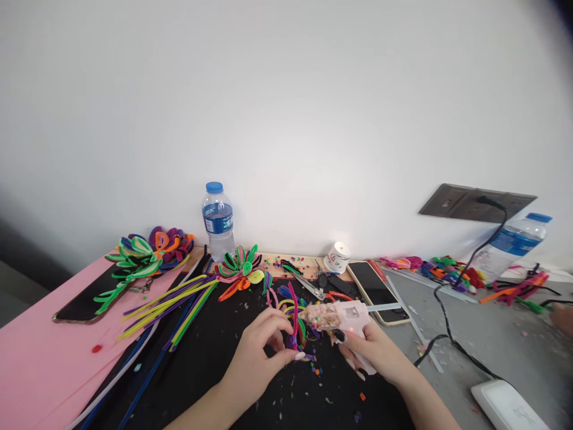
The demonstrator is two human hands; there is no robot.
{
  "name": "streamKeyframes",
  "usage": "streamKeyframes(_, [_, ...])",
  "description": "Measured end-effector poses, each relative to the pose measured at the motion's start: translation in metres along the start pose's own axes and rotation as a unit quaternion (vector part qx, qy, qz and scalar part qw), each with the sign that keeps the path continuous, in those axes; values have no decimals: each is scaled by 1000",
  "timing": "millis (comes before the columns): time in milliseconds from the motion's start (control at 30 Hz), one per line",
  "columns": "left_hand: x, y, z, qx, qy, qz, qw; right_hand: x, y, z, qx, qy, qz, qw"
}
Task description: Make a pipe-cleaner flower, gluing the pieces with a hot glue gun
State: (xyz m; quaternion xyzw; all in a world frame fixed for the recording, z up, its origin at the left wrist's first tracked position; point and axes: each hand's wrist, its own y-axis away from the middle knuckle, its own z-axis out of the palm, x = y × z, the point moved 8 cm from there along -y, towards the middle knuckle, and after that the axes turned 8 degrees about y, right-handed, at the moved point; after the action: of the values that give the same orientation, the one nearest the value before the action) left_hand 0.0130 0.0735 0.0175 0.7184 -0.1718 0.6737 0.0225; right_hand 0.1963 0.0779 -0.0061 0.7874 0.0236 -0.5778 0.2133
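While left grip (259,346) pinches pipe cleaners (295,319), right grip (373,352) holds glue gun (351,315); bottles (218,218) capped, cup (336,261) contents unclear.

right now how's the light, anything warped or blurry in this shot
Head view: the wall is brightest mid-frame, darker at lower left; head view, right: the bottle leans, probably lens distortion; head view, right edge: another person's hand looks blurred; head view, centre: the glue gun is fairly sharp.
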Motion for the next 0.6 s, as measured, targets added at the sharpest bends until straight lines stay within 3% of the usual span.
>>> streamKeyframes(200, [0, -1, 0, 0, 4, -2, 1000, -6, -3, -22, 78, 7, -27, 997])
streamKeyframes(333, [1, -1, 0, 2, -6, -2, 1000, -18, 2, -63, 197, 123, -42, 972])
streamKeyframes(400, [1, -1, 0, 0, -6, 0, 1000, -19, 11, -94, 294, 220, 3, 930])
streamKeyframes(467, [0, -1, 0, 0, -1, 2, 1000, -18, 24, -125, 383, 332, 60, 860])
streamKeyframes(533, [-1, 0, 0, 1, 4, 0, 1000, -11, 33, -150, 426, 400, 102, 805])
streamKeyframes(600, [-1, 0, 0, 1, 6, -1, 1000, 4, 40, -171, 440, 440, 145, 769])
